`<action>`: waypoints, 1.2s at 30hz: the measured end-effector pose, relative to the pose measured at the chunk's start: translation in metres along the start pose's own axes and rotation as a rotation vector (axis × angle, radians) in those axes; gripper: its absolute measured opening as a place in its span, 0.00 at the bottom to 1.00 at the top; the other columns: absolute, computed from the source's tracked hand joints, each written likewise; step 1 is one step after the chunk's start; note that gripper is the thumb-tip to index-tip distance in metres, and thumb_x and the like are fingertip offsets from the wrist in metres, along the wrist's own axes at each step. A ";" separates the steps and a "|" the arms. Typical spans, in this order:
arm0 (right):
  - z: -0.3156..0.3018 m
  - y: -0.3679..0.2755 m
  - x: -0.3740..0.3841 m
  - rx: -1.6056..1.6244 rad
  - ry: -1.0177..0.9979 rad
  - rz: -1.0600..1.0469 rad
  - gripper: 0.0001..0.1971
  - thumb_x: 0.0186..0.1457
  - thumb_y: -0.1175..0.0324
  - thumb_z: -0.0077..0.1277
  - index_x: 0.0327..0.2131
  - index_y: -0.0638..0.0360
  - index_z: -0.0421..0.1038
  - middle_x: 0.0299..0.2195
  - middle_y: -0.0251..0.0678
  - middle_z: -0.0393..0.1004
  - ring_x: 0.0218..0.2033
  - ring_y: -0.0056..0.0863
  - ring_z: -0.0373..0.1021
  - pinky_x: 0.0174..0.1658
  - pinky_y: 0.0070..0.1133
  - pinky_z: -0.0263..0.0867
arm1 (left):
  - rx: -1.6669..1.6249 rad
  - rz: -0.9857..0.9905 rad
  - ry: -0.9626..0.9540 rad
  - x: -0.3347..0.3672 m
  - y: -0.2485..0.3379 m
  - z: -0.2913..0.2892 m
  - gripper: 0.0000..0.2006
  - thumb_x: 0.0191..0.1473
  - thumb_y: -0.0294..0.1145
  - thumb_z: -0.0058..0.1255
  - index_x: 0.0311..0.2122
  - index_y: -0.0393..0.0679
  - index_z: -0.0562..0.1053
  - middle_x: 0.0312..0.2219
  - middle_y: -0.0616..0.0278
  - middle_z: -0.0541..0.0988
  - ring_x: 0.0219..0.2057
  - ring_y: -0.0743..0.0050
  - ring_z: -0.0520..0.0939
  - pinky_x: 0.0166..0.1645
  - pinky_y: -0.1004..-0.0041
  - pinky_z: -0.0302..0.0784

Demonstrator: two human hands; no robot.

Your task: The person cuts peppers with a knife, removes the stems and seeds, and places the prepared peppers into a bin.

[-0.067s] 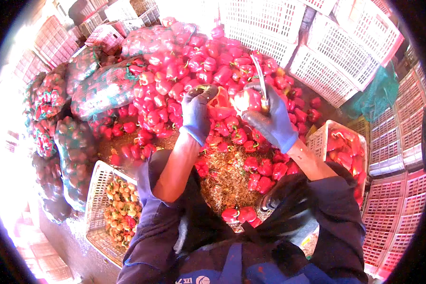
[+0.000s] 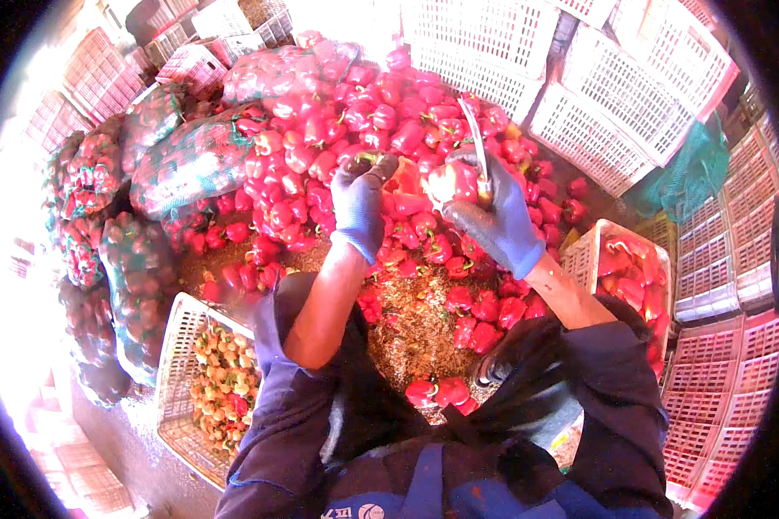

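Note:
Both of my hands wear blue gloves with dark palms and are raised over a heap of red bell peppers (image 2: 376, 112). My left hand (image 2: 357, 203) is closed round a cut piece of red bell pepper (image 2: 403, 179), and a bit of green shows at its fingertips. In my right hand (image 2: 493, 216) is a knife (image 2: 474, 130), its narrow curved blade pointing up and away. The same hand also holds a red bell pepper half (image 2: 455, 183), brightly lit on its left side. The two pepper pieces are close together; my fingers partly hide them.
At lower left stands a white crate (image 2: 175, 389) of yellowish-green pepper cores. A crate of red pepper pieces (image 2: 636, 272) is by my right knee. Net sacks of peppers (image 2: 195, 164) lie at left. White crates (image 2: 623, 95) are stacked at the back right. Loose peppers (image 2: 441, 392) lie between my feet.
My left forearm has shifted very slightly to the right. Both hands keep their hold, and the knife has barely moved.

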State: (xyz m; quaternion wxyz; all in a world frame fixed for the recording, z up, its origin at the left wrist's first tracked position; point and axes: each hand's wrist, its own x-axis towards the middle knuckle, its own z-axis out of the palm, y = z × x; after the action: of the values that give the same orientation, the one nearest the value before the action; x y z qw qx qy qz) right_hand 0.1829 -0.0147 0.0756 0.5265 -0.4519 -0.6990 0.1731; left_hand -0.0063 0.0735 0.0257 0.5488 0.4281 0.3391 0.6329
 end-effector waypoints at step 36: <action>-0.336 0.178 -0.238 -0.972 0.146 0.880 0.36 0.49 0.43 0.67 0.52 0.62 0.75 0.42 0.47 0.81 0.42 0.43 0.78 0.46 0.35 0.72 | 0.035 -0.225 -0.174 0.027 -0.007 -0.051 0.10 0.61 0.25 0.54 0.47 0.46 0.76 0.41 0.62 0.84 0.37 0.73 0.83 0.41 0.72 0.80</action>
State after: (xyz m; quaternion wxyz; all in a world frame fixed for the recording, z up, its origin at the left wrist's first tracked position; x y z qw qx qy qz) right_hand 0.5716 -0.1927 -0.0605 0.1888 -0.8923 -0.4101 0.0059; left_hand -0.0507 0.1035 0.0038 0.6360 0.4500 0.3473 0.5219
